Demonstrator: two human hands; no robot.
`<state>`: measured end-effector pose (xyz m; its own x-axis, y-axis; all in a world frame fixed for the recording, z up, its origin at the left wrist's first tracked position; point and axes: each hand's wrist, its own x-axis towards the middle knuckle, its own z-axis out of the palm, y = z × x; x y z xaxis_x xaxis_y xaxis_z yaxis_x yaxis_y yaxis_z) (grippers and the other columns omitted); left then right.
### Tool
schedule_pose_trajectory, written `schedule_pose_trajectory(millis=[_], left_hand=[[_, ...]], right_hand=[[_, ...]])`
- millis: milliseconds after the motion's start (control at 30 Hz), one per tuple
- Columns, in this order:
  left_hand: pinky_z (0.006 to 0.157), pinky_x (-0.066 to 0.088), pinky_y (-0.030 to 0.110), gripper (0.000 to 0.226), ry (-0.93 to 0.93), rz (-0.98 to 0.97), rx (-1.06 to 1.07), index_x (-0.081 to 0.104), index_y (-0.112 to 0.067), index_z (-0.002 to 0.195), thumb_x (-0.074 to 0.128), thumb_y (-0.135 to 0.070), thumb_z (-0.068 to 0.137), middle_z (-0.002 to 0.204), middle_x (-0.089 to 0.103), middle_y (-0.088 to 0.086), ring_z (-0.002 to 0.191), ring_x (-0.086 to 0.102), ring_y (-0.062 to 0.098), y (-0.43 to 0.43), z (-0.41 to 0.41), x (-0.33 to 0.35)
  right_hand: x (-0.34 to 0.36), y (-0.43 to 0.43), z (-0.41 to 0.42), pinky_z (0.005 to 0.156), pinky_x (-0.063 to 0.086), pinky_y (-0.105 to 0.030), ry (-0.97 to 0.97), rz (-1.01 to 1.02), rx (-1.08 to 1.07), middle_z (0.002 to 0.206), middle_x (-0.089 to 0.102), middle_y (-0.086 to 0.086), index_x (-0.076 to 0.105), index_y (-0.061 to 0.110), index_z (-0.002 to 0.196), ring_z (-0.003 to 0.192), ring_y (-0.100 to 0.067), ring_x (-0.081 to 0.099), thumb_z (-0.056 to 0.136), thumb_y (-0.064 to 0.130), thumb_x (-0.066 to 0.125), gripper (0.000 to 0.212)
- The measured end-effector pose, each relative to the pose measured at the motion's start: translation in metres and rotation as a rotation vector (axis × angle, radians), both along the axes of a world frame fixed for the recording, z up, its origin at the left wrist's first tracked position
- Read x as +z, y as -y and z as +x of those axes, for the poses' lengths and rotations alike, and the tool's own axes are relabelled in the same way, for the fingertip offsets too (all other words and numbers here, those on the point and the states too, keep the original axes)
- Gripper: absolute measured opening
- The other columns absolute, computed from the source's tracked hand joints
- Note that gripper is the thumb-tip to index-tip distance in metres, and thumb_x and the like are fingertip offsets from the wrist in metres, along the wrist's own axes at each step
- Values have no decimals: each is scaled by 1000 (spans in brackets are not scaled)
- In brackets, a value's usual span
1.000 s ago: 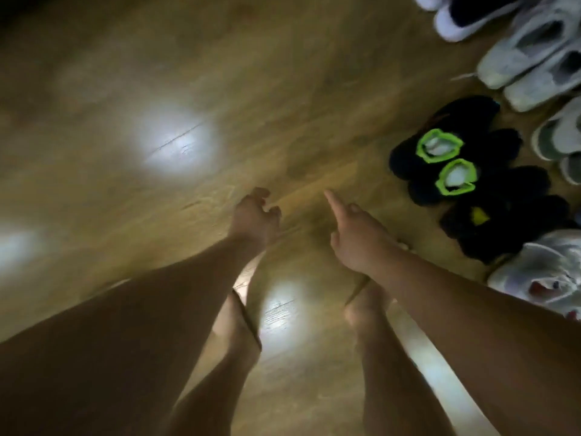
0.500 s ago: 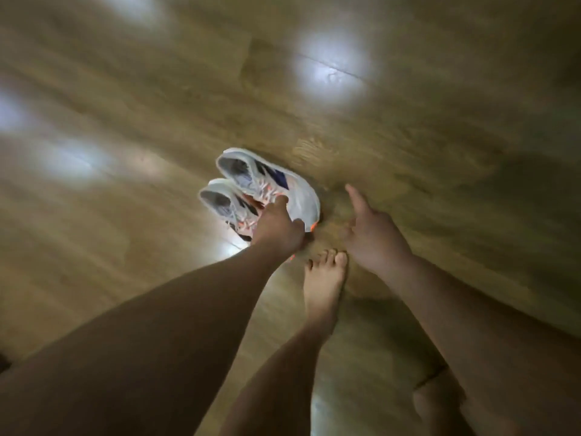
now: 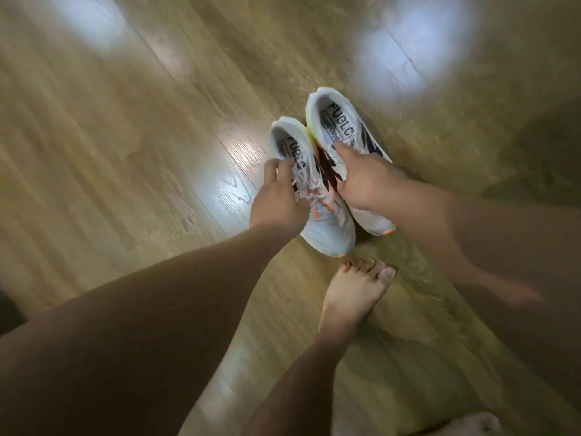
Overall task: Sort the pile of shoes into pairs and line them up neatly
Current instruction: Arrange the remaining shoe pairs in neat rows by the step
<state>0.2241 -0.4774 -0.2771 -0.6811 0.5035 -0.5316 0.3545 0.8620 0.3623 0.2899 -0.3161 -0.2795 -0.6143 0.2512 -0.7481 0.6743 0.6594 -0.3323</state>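
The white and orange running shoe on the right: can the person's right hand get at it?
Probably yes: the right hand touches that white and orange running shoe, a finger inside its opening, nothing between them.

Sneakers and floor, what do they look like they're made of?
Sneakers: likely light mesh or woven fabric uppers, matte white, with printed insoles. Floor: wood or wood-look laminate planks, glossy, judging by grain, seams and bright reflections.
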Motion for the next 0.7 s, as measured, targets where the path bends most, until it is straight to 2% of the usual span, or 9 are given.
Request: schedule_pose_trajectory(millis=[67, 133, 200, 267, 333, 400, 533, 600, 700], left_hand=[[81, 47, 33, 65, 28, -4, -35, 38, -18, 141, 66, -26, 82, 145, 33, -3, 102, 55, 16, -2, -6, -5], [84, 49, 34, 51, 109, -87, -150, 52, -20, 131, 66, -29, 83, 129, 51, 0, 109, 57, 21, -12, -15, -3], [70, 48, 32, 23, 190, -254, -260, 63, -19, 105, 63, -31, 85, 95, 62, -1, 98, 62, 25, -27, -22, 9], [60, 38, 29, 14, 201, -364, -321, 57, -20, 81, 60, -32, 88, 76, 56, -2, 89, 62, 28, -41, -19, 27], [63, 36, 28, 21, 96, -340, -368, 53, -20, 76, 56, -36, 89, 84, 61, 1, 91, 61, 29, -60, -4, 47], [66, 37, 30, 24, -95, -315, -507, 60, -21, 83, 50, -41, 90, 95, 66, 2, 93, 62, 30, -85, 23, 76], [77, 34, 36, 32, -405, -268, -1066, 68, -21, 96, 46, -44, 92, 90, 69, 1, 92, 60, 25, -123, 86, 124], [83, 32, 38, 25, -343, -93, -1340, 71, -20, 89, 52, -36, 88, 88, 70, 2, 93, 58, 26, -144, 128, 142], [75, 46, 37, 19, -71, -21, -1430, 66, -15, 95, 50, -26, 90, 91, 68, 12, 86, 63, 33, -178, 201, 166]], right_hand=[[-8, 2, -4, 76, 45, -37, 4, 14, -4, 119, 54, -18, 39, 23, 126, 97, -35, 53, 93, 28, 57, 38], [-8, 1, -2, 76, 47, -36, -38, 0, -65, 110, 54, -17, 42, 22, 104, 92, -35, 54, 92, 26, 58, 20], [-1, -1, 11, 81, 51, -36, -76, -17, -138, 105, 56, -16, 52, 20, 104, 95, -36, 59, 92, 27, 58, 15], [14, -3, 31, 78, 49, -36, -85, -22, -192, 104, 59, -19, 56, 16, 108, 95, -37, 61, 94, 27, 56, 19], [36, -9, 58, 74, 45, -35, -107, -35, -272, 105, 61, -21, 56, 14, 107, 94, -39, 61, 95, 26, 55, 17], [62, -17, 90, 72, 45, -35, -152, -49, -373, 104, 62, -20, 56, 13, 107, 94, -39, 61, 95, 24, 54, 16], [109, -38, 161, 77, 52, -39, -157, -21, -498, 105, 61, -18, 54, 17, 110, 96, -38, 62, 94, 25, 53, 18], [130, -49, 206, 74, 49, -35, -123, 38, -531, 108, 61, -15, 54, 24, 117, 97, -36, 62, 95, 23, 49, 23], [162, -60, 284, 70, 42, -32, -93, 106, -524, 115, 60, -11, 49, 30, 129, 100, -33, 62, 97, 19, 42, 35]])
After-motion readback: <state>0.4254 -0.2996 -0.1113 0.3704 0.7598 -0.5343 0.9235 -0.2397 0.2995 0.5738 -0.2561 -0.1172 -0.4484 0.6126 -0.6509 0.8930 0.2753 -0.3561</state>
